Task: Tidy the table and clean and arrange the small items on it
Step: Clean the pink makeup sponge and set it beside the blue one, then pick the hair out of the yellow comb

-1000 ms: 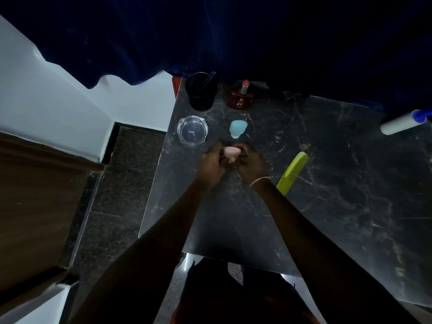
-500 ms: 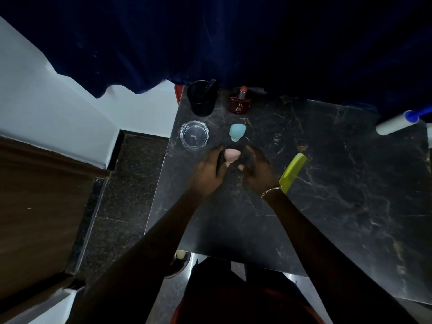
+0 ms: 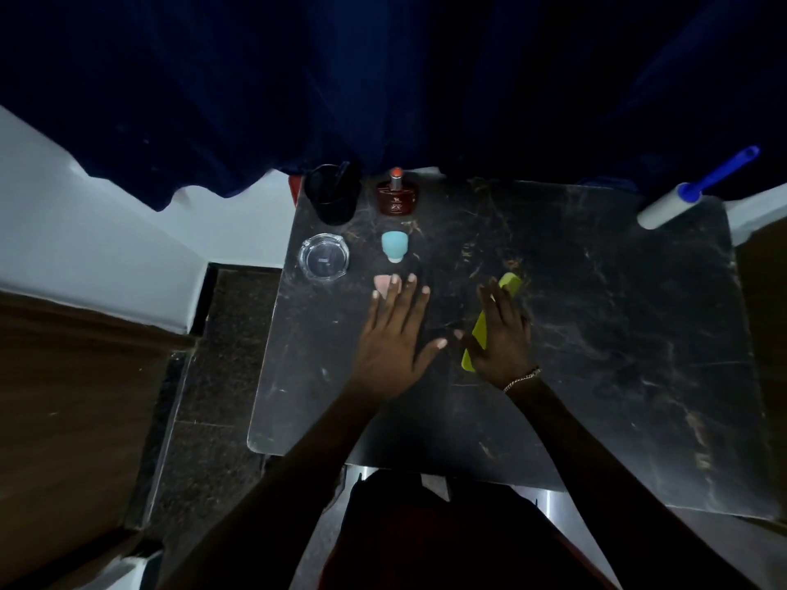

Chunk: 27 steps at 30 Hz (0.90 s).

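Note:
A pink makeup sponge lies on the dark marble table, just below a teal sponge. My left hand lies over the table with fingers spread and straight, its fingertips touching the pink sponge's right side. A yellow-green comb lies diagonally right of centre. My right hand rests on top of the comb with fingers extended and the thumb to the comb's left. Most of the comb's middle is hidden under that hand.
Along the back left of the table stand a black cup and a dark red perfume bottle. A glass ashtray sits near the left edge. A white lint roller with a blue handle lies at the back right corner. A dark curtain hangs behind.
Both hands were holding the pink sponge together. It now lies on the table, my left hand has flattened beside it, and my right hand has moved right onto the comb.

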Tool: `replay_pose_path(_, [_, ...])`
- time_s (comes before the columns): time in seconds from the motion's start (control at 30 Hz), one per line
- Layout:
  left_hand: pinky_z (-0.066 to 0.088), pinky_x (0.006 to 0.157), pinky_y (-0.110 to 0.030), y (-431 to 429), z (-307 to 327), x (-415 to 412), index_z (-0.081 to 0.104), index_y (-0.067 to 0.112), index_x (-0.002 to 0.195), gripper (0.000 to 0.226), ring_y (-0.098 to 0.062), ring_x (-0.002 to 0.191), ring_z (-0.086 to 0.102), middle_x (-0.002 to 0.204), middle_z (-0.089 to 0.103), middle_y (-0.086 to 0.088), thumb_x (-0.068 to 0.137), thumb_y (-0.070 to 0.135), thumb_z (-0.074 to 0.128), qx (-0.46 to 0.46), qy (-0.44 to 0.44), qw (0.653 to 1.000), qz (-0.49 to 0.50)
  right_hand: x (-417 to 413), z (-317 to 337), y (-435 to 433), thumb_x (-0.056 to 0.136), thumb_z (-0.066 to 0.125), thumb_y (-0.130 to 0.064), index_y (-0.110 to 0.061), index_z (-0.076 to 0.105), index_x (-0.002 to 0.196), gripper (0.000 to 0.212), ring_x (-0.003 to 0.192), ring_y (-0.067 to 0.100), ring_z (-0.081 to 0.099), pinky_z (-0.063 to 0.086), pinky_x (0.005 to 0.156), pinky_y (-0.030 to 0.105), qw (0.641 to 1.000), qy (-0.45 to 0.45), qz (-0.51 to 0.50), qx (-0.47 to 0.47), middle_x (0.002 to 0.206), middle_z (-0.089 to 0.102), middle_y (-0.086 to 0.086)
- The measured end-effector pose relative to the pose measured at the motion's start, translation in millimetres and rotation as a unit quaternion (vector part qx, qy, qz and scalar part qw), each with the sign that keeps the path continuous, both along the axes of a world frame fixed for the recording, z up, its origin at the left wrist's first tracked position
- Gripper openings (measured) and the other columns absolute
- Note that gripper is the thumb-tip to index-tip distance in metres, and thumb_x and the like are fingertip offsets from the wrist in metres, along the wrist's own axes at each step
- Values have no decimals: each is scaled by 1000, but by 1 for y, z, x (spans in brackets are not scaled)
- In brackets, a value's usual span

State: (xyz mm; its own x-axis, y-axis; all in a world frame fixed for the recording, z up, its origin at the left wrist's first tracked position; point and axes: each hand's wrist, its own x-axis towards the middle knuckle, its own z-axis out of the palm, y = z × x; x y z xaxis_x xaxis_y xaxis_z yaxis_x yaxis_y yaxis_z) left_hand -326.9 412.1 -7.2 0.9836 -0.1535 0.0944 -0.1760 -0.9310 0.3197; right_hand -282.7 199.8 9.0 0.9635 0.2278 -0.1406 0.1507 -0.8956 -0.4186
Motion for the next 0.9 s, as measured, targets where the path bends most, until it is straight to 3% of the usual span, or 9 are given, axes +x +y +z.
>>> replay_pose_path(0.23, [1, 132, -50, -68, -12, 7, 17, 12, 165, 78, -28, 163, -1, 175, 9, -13, 106, 60, 34, -3, 42, 999, -9, 28, 1, -43, 90, 66, -40, -13, 19, 161, 89, 155, 30, 19, 32, 117, 51, 999, 42, -14, -29, 168, 15, 10])
replay_pose_path(0.33, [2, 132, -52, -73, -17, 7, 7, 11, 167, 83, -30, 163, -3, 175, 3, -15, 105, 59, 35, -13, 115, 993, 18, 46, 5, -37, 92, 65, -39, -11, 20, 160, 87, 153, 30, 25, 34, 119, 46, 998, 55, 18, -16, 166, 21, 12])
replay_pose_path(0.37, [3, 132, -52, -113, -20, 10, 4, 11, 167, 85, -31, 163, -3, 175, 1, -16, 104, 59, 38, -30, 152, 988, 5, 53, 0, -75, 93, 64, -36, -10, 21, 160, 84, 152, 30, 27, 34, 119, 44, 998, 65, 8, -16, 164, 24, 14])
replay_pose_path(0.4, [6, 132, -52, -148, -23, 12, 4, 10, 167, 87, -33, 162, 1, 174, 3, -16, 103, 57, 41, -40, 181, 983, 7, 60, -4, -106, 93, 64, -33, -9, 23, 159, 82, 150, 31, 30, 34, 119, 42, 997, 75, -1, -11, 163, 27, 15])
replay_pose_path(0.53, [36, 119, -50, -146, -21, 11, 24, 9, 163, 81, -34, 146, 39, 161, 37, -15, 99, 49, 55, -28, 208, 973, 98, 80, -4, -90, 89, 69, -19, -15, 33, 156, 76, 142, 28, 43, 36, 118, 36, 992, 100, 13, 73, 155, 41, 9])
replay_pose_path(0.63, [43, 112, -47, -146, -21, 13, 32, 12, 157, 74, -32, 138, 45, 153, 43, -13, 96, 42, 61, -49, 221, 964, 138, 93, -7, -81, 87, 70, -14, -18, 36, 154, 76, 138, 26, 48, 42, 115, 36, 986, 130, -5, 104, 154, 45, 4])
replay_pose_path(0.9, [45, 112, -47, -156, -22, 23, 38, 9, 153, 77, -35, 136, 45, 148, 48, -16, 88, 26, 75, -122, 248, 943, 188, 120, -21, -75, 85, 74, -12, -11, 48, 148, 68, 139, 28, 44, 38, 116, 31, 978, 185, -15, 93, 150, 41, 11])
